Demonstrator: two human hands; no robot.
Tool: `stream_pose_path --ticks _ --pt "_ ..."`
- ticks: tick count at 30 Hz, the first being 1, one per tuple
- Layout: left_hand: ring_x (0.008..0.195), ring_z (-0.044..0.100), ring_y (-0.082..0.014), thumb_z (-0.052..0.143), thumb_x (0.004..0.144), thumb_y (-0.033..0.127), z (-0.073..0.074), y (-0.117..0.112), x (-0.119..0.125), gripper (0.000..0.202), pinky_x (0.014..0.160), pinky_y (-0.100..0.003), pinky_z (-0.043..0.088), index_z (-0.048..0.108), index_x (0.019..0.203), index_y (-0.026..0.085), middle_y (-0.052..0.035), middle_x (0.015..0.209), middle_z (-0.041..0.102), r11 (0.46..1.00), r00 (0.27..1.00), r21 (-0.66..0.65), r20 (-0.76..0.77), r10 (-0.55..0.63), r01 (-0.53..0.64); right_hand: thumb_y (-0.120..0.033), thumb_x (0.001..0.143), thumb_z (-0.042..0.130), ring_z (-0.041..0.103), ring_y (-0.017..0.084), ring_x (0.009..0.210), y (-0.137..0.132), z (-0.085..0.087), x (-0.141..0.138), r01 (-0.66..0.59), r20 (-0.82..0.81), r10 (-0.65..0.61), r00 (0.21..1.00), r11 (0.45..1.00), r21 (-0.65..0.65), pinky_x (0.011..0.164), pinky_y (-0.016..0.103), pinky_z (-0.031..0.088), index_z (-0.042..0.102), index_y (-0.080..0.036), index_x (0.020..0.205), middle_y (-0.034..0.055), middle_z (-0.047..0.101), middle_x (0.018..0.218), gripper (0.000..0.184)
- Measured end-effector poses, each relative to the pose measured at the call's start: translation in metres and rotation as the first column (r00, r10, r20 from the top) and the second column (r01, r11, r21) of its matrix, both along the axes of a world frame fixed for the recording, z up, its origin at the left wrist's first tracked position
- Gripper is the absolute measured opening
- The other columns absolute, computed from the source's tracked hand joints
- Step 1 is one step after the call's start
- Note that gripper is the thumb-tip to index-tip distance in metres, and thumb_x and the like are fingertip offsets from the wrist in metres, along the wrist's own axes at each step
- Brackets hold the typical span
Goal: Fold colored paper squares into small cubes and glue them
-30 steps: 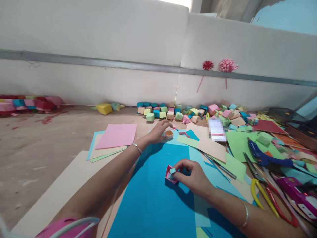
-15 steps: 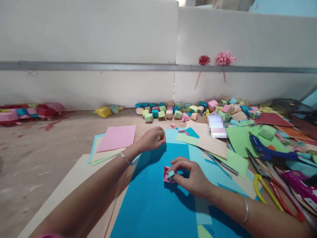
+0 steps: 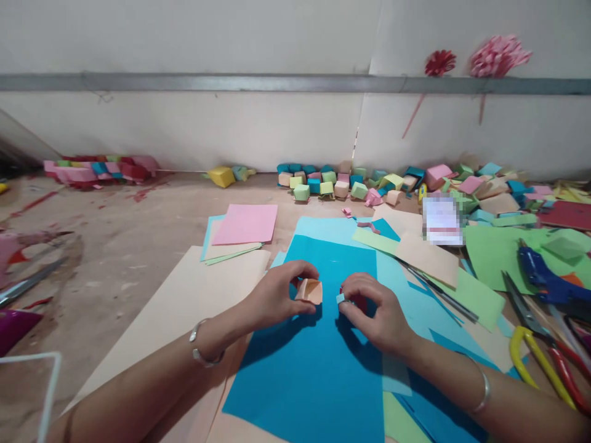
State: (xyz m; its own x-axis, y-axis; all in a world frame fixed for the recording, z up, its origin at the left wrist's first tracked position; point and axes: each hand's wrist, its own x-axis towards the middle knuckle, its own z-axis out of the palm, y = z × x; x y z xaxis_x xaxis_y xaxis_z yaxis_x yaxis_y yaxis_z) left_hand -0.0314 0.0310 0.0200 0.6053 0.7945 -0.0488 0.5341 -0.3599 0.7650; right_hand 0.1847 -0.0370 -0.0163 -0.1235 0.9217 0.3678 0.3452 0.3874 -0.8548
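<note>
My left hand (image 3: pixel 277 294) is closed around a small peach paper box (image 3: pixel 310 291), whose open side faces up and toward me. My right hand (image 3: pixel 376 311) pinches a small light-blue paper cube (image 3: pixel 340 298) between thumb and fingertips. Behind those fingers a bit of pink-red paper shows, mostly hidden; I cannot tell whether it is held too. Both hands are above a large blue paper sheet (image 3: pixel 305 375), a short gap apart.
Rows of folded paper cubes (image 3: pixel 314 186) line the wall. Pink square paper (image 3: pixel 245 223) lies on other sheets at left. Scissors (image 3: pixel 530 329), a blue glue gun (image 3: pixel 549 283) and paper offcuts (image 3: pixel 427 255) lie at right. More scissors (image 3: pixel 30 283) are at far left.
My left hand has come down and nearer, and the peach box in it now shows clearly. My right hand has moved right in view with the light-blue cube. The view has shifted.
</note>
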Motion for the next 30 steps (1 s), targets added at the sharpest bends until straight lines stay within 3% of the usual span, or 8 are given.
stream_pose_path --ticks 6,12,20,23,27,30 --pt "0.089 0.058 -0.0194 0.078 0.059 0.010 -0.002 -0.008 0.004 0.041 0.077 -0.031 0.045 0.064 0.096 0.020 -0.0027 0.101 0.063 0.994 0.997 -0.096 -0.058 -0.050 0.044 -0.014 0.079 0.060 0.054 0.017 0.072 -0.003 0.002 -0.003 0.061 0.081 -0.063 0.995 0.998 0.021 0.066 0.032 0.042 0.052 -0.022 0.076 0.0034 0.062 0.080 0.012" --pt "0.085 0.056 -0.0183 0.076 0.064 0.016 0.002 -0.019 0.008 0.036 0.074 -0.030 0.044 0.065 0.098 0.021 -0.0024 0.098 0.065 0.988 0.998 -0.156 -0.058 -0.016 0.007 -0.010 0.077 0.060 0.054 0.019 0.079 -0.004 0.003 -0.006 -0.003 0.127 -0.017 0.992 0.988 0.156 0.073 0.035 0.041 0.055 -0.022 0.072 0.0021 0.059 0.074 0.014" --pt "0.083 0.055 -0.0180 0.078 0.063 0.021 0.005 -0.030 0.016 0.034 0.071 -0.029 0.044 0.066 0.094 0.022 -0.0027 0.097 0.064 0.975 0.997 -0.221 -0.070 -0.027 0.010 -0.012 0.075 0.065 0.052 0.018 0.077 -0.007 0.002 -0.008 0.013 0.125 -0.028 0.992 0.993 0.119 0.074 0.037 0.041 0.065 -0.023 0.072 0.0018 0.057 0.076 0.011" --pt "0.079 0.056 -0.0173 0.080 0.062 0.024 0.000 -0.032 0.019 0.041 0.069 -0.029 0.046 0.062 0.099 0.021 -0.0027 0.095 0.064 0.967 0.999 -0.252 -0.047 0.023 -0.034 -0.011 0.074 0.064 0.051 0.018 0.077 -0.007 0.001 -0.009 0.022 0.137 -0.038 0.990 0.993 0.117 0.074 0.037 0.041 0.069 -0.023 0.074 0.0021 0.056 0.076 0.013" --pt "0.068 0.053 -0.0141 0.076 0.066 0.023 -0.004 -0.037 0.023 0.031 0.063 -0.027 0.045 0.055 0.089 0.019 0.0004 0.080 0.060 0.970 0.995 -0.219 -0.009 0.101 -0.101 -0.009 0.071 0.065 0.051 0.020 0.085 -0.008 0.001 -0.010 0.047 0.107 -0.059 0.992 0.994 0.103 0.076 0.038 0.043 0.070 -0.023 0.071 0.0037 0.058 0.083 0.016" --pt "0.069 0.054 -0.0141 0.078 0.064 0.023 -0.005 -0.040 0.024 0.034 0.065 -0.028 0.047 0.057 0.091 0.018 -0.0006 0.081 0.060 0.964 0.991 -0.238 0.034 0.128 -0.117 -0.009 0.071 0.068 0.051 0.022 0.094 -0.008 0.001 -0.010 0.078 0.049 -0.081 0.996 0.995 0.059 0.079 0.037 0.045 0.070 -0.023 0.066 0.0053 0.059 0.092 0.016"
